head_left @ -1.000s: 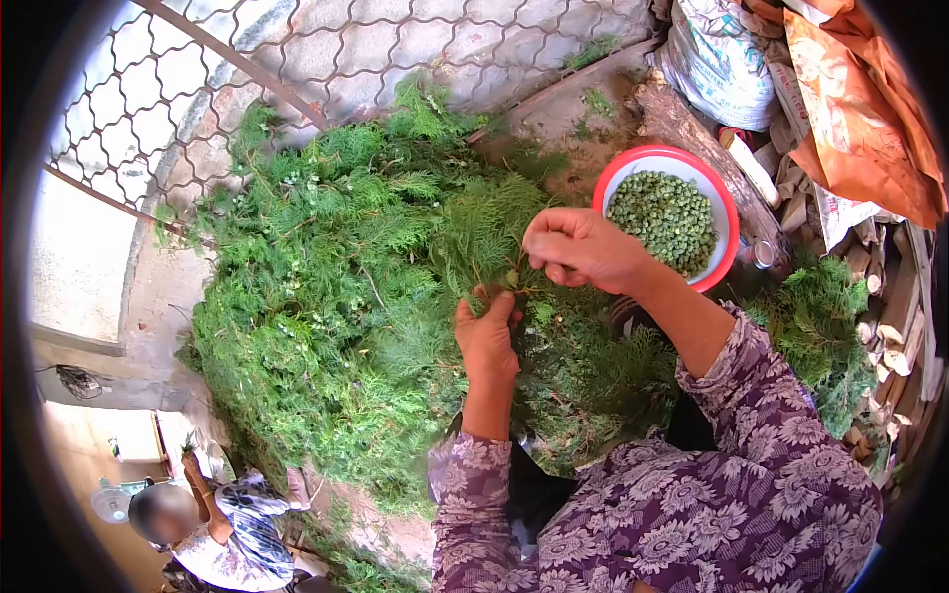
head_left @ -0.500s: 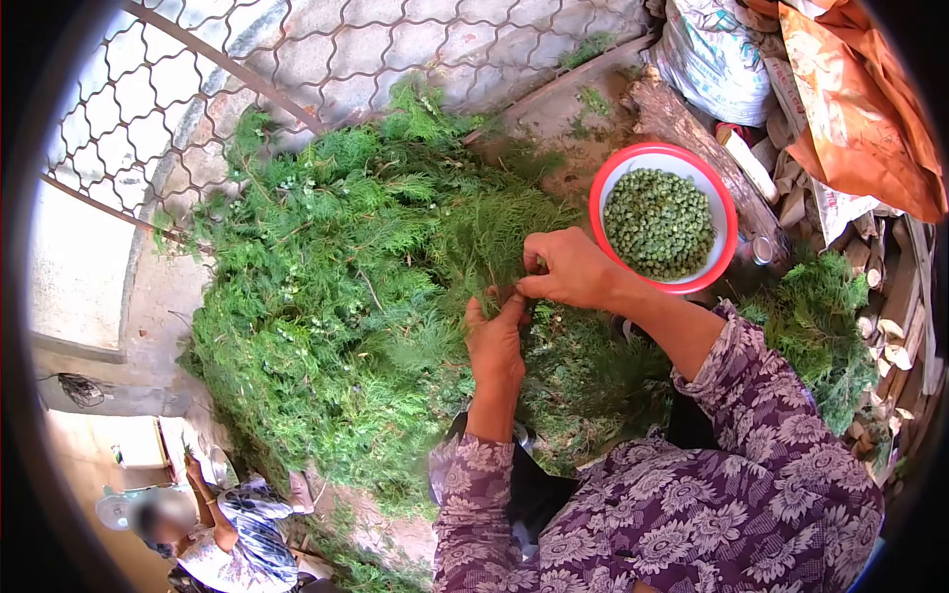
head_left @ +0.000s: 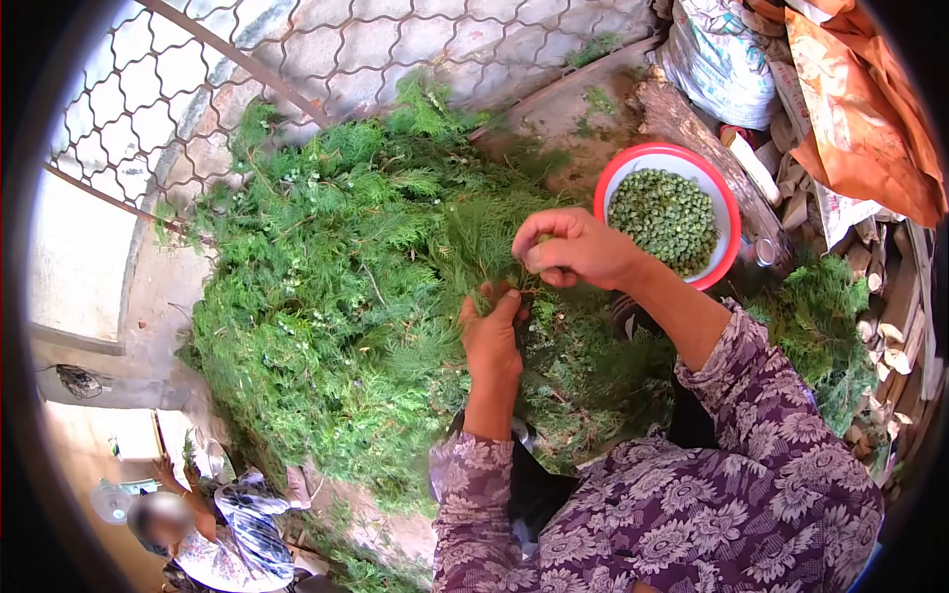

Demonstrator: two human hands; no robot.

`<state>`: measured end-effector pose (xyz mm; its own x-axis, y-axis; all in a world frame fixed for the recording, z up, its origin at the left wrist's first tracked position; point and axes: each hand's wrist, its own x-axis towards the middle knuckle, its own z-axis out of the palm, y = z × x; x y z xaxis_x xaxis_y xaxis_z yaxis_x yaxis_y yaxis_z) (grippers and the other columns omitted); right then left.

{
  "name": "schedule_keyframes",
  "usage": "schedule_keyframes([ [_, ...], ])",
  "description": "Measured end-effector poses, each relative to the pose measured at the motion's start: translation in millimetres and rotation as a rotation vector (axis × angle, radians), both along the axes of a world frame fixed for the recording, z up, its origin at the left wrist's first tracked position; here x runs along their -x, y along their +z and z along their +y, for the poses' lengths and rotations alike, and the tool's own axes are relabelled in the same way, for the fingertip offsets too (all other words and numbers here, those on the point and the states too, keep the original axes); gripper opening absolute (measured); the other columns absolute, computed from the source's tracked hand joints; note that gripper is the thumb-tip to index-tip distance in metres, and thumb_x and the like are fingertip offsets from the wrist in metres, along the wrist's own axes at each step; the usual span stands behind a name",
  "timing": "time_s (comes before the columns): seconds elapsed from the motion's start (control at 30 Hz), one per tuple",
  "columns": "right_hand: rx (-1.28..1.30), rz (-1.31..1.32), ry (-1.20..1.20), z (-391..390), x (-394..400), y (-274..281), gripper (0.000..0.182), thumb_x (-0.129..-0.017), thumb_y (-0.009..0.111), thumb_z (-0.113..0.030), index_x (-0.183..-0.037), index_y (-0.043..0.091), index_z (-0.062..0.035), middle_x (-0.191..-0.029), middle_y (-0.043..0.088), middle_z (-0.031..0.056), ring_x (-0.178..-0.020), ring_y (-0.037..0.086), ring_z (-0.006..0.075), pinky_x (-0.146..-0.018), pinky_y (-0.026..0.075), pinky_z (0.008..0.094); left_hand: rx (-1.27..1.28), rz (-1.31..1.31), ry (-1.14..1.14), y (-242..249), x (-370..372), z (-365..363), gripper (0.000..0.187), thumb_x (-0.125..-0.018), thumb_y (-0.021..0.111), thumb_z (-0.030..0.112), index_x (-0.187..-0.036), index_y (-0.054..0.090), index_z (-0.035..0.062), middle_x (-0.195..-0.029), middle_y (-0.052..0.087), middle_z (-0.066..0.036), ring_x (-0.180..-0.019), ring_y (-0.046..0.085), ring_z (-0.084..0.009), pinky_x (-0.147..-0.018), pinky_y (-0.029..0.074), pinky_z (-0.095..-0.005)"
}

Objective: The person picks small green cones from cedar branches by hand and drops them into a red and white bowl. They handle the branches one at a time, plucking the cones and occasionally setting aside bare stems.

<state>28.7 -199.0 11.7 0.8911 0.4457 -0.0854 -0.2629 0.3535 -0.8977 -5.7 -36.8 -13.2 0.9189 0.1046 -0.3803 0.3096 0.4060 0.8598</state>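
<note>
A feathery evergreen sprig (head_left: 484, 259) is pinched in my left hand (head_left: 492, 341), its stem between thumb and fingers at the near side of a big heap of cut evergreen branches (head_left: 336, 296). Small pale-green cones dot the heap. Just above and to the right, my right hand (head_left: 573, 249) is closed with its fingers curled; a bit of green shows between them, too small to make out. Right beside that hand stands a red-rimmed white basin (head_left: 733, 237), partly filled with green cones (head_left: 664, 219).
A wire mesh fence (head_left: 395, 44) runs along the far side. A log (head_left: 682, 119), white sacks (head_left: 720, 64) and an orange sheet (head_left: 865, 109) lie at the right, with more branches (head_left: 816, 306) below. Another person (head_left: 232, 534) sits at the lower left.
My right hand has moved slightly up and away from my left hand, which has drawn a little down and left. The other person's arms have shifted.
</note>
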Motion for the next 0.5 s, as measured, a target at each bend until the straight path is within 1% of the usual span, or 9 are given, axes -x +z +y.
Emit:
schedule_keyframes([
  [0.03, 0.0, -0.002, -0.002, 2, 0, -2, 0.015, -0.077, 0.057, -0.011, -0.086, 0.057, -0.0002, -0.061, 0.051, 0.0009, -0.052, 0.045, 0.0064, -0.046, 0.036, 0.0213, -0.029, -0.019, -0.018, 0, 0, 0, 0.033, -0.074, 0.063, 0.0, -0.101, 0.046, 0.0055, -0.088, 0.058, -0.005, -0.073, 0.055, -0.0137, -0.059, 0.044, -0.0244],
  [0.1, 0.614, -0.505, -0.118, 9, 2, -8, 0.021, -0.073, 0.059, -0.019, -0.083, 0.061, -0.001, -0.063, 0.057, 0.0078, -0.054, 0.054, 0.0166, -0.052, 0.043, 0.0286, -0.057, -0.039, -0.032, -3, 0, 0, 0.031, -0.074, 0.063, 0.001, -0.1, 0.047, 0.0056, -0.086, 0.058, -0.005, -0.072, 0.055, -0.0128, -0.06, 0.044, -0.0237],
  [0.13, 0.614, -0.505, -0.117, 12, 5, -8, 0.021, -0.073, 0.059, -0.019, -0.083, 0.061, -0.001, -0.063, 0.057, 0.0078, -0.054, 0.054, 0.0166, -0.052, 0.043, 0.0286, -0.074, -0.073, -0.042, -7, 0, -1, 0.029, -0.074, 0.063, 0.001, -0.099, 0.048, 0.0053, -0.086, 0.058, -0.004, -0.07, 0.054, -0.0117, -0.06, 0.043, -0.0228],
  [0.2, 0.797, -0.658, -0.219, 17, 10, -8, 0.026, -0.069, 0.058, -0.025, -0.079, 0.063, -0.0016, -0.07, 0.061, 0.015, -0.064, 0.059, 0.03, -0.062, 0.047, 0.037, -0.09, -0.105, -0.051, -15, 0, -2, 0.027, -0.074, 0.063, 0.002, -0.097, 0.049, 0.005, -0.085, 0.058, -0.003, -0.069, 0.053, -0.0107, -0.06, 0.042, -0.0219],
  [0.23, 0.853, -0.747, -0.231, 18, 9, -16, 0.025, -0.07, 0.058, -0.019, -0.086, 0.061, -0.0003, -0.069, 0.058, 0.0187, -0.062, 0.058, 0.0295, -0.058, 0.046, 0.0356, -0.072, -0.142, -0.086, -19, 0, -2, 0.026, -0.074, 0.064, 0.002, -0.095, 0.049, 0.0059, -0.084, 0.058, -0.003, -0.071, 0.055, -0.0112, -0.06, 0.044, -0.023],
  [0.27, 0.852, -0.747, -0.231, 18, 9, -18, 0.025, -0.07, 0.058, -0.019, -0.086, 0.061, -0.0003, -0.069, 0.058, 0.0187, -0.062, 0.058, 0.0295, -0.058, 0.046, 0.0356, -0.054, -0.179, -0.121, -22, 0, -2, 0.026, -0.074, 0.066, 0.003, -0.093, 0.049, 0.0068, -0.083, 0.058, -0.002, -0.073, 0.057, -0.0118, -0.06, 0.045, -0.0242],
  [0.33, 1.188, -0.677, -0.099, 18, 9, -19, 0.024, -0.069, 0.055, -0.02, -0.083, 0.062, -0.0013, -0.071, 0.059, 0.0193, -0.067, 0.057, 0.0351, -0.062, 0.046, 0.0411, -0.077, -0.207, -0.13, -26, 2, -7, 0.023, -0.074, 0.066, 0.003, -0.091, 0.05, 0.0067, -0.083, 0.058, -0.002, -0.072, 0.057, -0.0111, -0.061, 0.045, -0.0235],
  [0.4, 1.197, -0.653, -0.057, 13, 10, -13, 0.023, -0.068, 0.054, -0.02, -0.08, 0.061, -0.0012, -0.071, 0.058, 0.0194, -0.068, 0.057, 0.0358, -0.063, 0.046, 0.0428, -0.099, -0.237, -0.141, -33, 2, -8, 0.02, -0.075, 0.065, 0.003, -0.089, 0.051, 0.0066, -0.082, 0.059, -0.002, -0.071, 0.056, -0.0104, -0.061, 0.044, -0.0227],
  [0.5, 1.132, -0.656, -0.04, 8, 9, -17, 0.022, -0.067, 0.055, -0.02, -0.077, 0.06, -0.0009, -0.068, 0.058, 0.0195, -0.068, 0.057, 0.0365, -0.063, 0.045, 0.0445, -0.271, -0.268, -0.247, -39, 2, -7, 0.022, -0.079, 0.057, 0.0, -0.1, 0.053, 0.0035, -0.092, 0.057, -0.003, -0.082, 0.052, -0.0101, -0.069, 0.044, -0.0247],
])
